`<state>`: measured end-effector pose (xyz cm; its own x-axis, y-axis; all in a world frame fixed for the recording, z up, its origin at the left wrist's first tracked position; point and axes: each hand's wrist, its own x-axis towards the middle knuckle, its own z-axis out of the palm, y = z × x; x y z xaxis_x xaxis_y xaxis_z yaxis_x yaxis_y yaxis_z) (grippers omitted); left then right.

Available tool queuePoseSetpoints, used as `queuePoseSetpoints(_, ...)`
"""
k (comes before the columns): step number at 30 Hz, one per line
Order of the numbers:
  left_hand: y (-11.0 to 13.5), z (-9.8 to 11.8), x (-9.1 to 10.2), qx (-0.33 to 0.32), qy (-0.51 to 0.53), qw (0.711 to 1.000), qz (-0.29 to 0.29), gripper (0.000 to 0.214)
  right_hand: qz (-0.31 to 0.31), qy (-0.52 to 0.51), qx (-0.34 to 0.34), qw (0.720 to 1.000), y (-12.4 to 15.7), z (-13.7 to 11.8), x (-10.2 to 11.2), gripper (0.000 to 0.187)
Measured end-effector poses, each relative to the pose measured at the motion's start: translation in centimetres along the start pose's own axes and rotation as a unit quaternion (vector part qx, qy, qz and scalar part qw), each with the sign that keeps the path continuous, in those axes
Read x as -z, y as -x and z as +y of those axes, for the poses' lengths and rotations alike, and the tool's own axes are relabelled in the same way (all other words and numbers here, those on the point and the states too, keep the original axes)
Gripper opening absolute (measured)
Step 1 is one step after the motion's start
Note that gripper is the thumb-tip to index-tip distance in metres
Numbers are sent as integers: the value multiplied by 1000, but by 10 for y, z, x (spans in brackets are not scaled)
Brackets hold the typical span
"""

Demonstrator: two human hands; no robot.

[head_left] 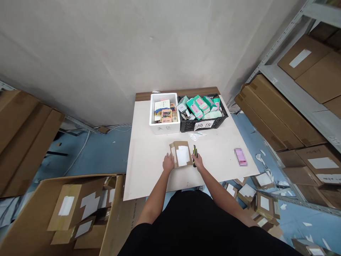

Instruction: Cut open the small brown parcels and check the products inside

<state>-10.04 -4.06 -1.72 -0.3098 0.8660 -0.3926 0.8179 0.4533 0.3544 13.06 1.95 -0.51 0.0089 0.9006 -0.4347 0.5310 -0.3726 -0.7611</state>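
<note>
A small brown cardboard box (176, 148) with white labels on top lies on the white table (144, 156), near its front edge. My left hand (168, 162) grips the box's left side, fingers bent against it. In my right hand (198, 162) is a black and yellow utility knife (195, 152), held upright just beside the box's right side. Whether its blade is out is too small to tell. Behind the box, a small piece of clear plastic (194, 136) lies on the tabletop.
At the table's back stand a white foam box (165, 128) of small packages and a black crate (188, 126) of green-and-pink boxes. A blurred pink item (241, 156) lies right. A large carton (113, 213) of parcels stands left; shelves (293, 89) and floor parcels (264, 203) are right.
</note>
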Motion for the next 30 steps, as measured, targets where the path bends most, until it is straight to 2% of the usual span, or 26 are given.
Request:
queuePoseSetpoints(3, 9, -20, -11, 25, 136, 990, 38, 63, -39, -99, -29, 994, 6, -2, -23, 45)
queuePoseSetpoints(5, 16, -23, -23, 36, 204, 977, 40, 70, -44, -113, -39, 992, 9, -5, -37, 44)
queuePoseSetpoints(7, 18, -20, -35, 35, 250, 967, 22, 85, -51, -121, -46, 990, 10, -9, -46, 42)
queuePoseSetpoints(10, 12, -11, -45, 35, 301, 953, -6, 100, -54, -129, -48, 989, 10, -15, -49, 42)
queuePoseSetpoints(13, 1, -9, -43, 56, 328, 942, -37, 87, -26, -119, -21, 992, 11, -22, -39, 46)
queuePoseSetpoints(15, -6, -14, -38, 81, 316, 944, -52, 75, -37, -133, 11, 990, 15, -26, -31, 50)
queuePoseSetpoints(17, -9, -23, -30, 109, 298, 947, -49, 70, -77, -150, 32, 985, 21, -30, -27, 53)
queuePoseSetpoints(20, -11, -33, -15, 111, 288, 951, -6, 66, -119, -147, 20, 982, 32, -32, -30, 55)
queuePoseSetpoints(21, -12, -35, -8, 82, 271, 959, 14, 66, -122, -142, 13, 982, 34, -33, -33, 55)
queuePoseSetpoints(23, -16, -34, 9, -17, 204, 978, 33, 73, -117, -130, 11, 985, 36, -33, -37, 54)
queuePoseSetpoints(25, -22, -28, 26, -117, 106, 987, -1, 91, -106, -106, 19, 988, 35, -35, -39, 52)
queuePoseSetpoints(26, -25, -25, 33, -144, 60, 987, -33, 101, -98, -85, 22, 991, 33, -37, -38, 49)
queuePoseSetpoints(28, -30, -17, 43, -155, -14, 984, -86, 112, -80, -26, 25, 996, 28, -42, -35, 42)
queuePoseSetpoints(30, -33, -9, 47, -141, -54, 982, -109, 112, -72, 48, 34, 996, 23, -52, -30, 37)
